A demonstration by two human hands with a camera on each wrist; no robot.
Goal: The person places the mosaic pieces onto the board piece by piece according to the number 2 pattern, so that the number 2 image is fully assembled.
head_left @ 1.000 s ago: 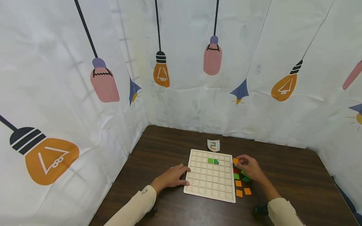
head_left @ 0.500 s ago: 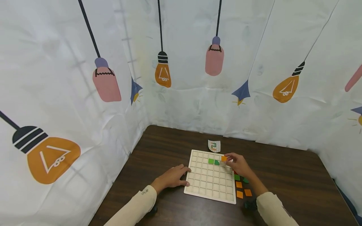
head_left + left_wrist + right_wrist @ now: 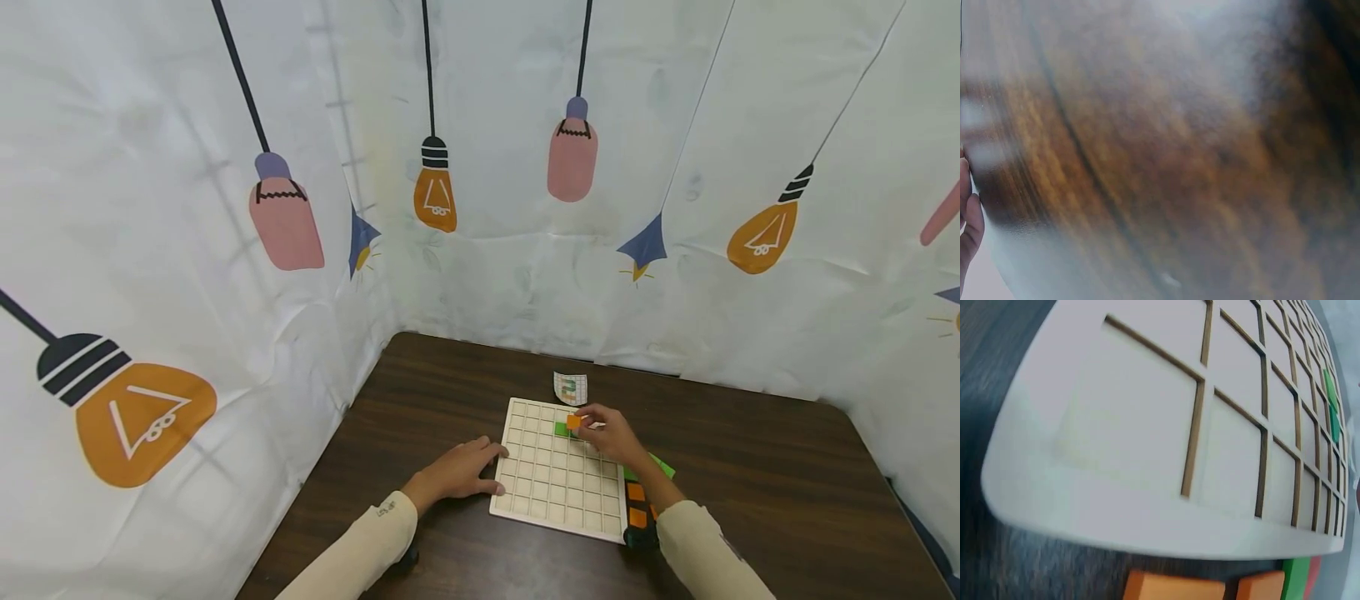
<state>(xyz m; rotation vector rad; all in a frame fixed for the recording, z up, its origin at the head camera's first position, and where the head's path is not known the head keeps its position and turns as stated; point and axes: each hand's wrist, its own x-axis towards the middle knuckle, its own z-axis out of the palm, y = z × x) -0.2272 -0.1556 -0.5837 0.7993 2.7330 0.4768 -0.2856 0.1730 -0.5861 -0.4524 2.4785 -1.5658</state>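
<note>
orange tile [image 3: 573, 422] in right grip [image 3: 613, 435]

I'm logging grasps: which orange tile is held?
The orange tile the right hand pinches over the board; the other orange tiles lie on the table.

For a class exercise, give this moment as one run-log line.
Left hand: touching left edge of grid board | Right hand: pinching orange square tile over grid board | Green square tile: in grid board
</note>
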